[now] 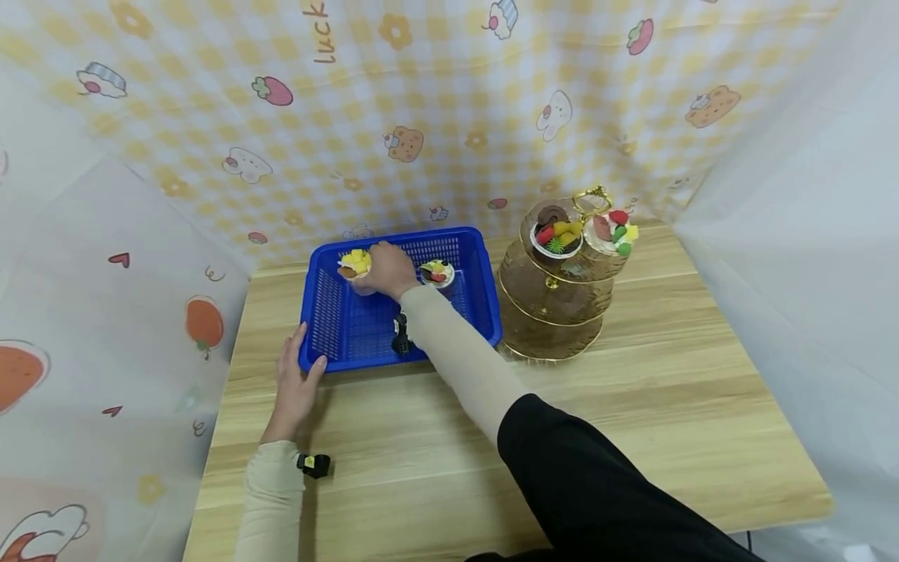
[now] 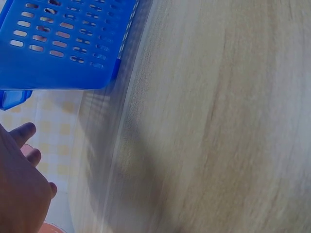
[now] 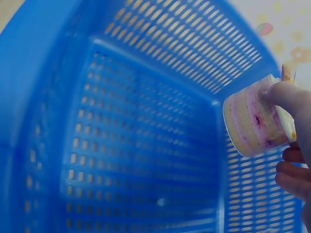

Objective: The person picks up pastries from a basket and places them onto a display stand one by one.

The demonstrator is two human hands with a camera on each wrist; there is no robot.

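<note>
My right hand (image 1: 391,270) reaches over the blue plastic basket (image 1: 393,362) and grips a cake cup (image 1: 357,265) with yellow cubes on top. The right wrist view shows this cup's clear side, with pink and pale cake layers (image 3: 255,119); the thumb and fingers hold it near its upper rim, tilted, above the slotted basket floor. Another cake cup (image 1: 438,273), topped with cream and fruit pieces, stands in the basket right of that hand. At the basket's front left corner rests my left hand (image 1: 295,390), thumb and fingers spread on either side of the corner.
Right of the basket stands a three-tier cake stand (image 1: 551,339) with gold rims. Its top tier bears a chocolate fruit cup (image 1: 557,234) and a cream cup (image 1: 609,232) with coloured pieces. Everything is on a wooden table (image 1: 653,421) before a yellow checked cloth (image 1: 449,101).
</note>
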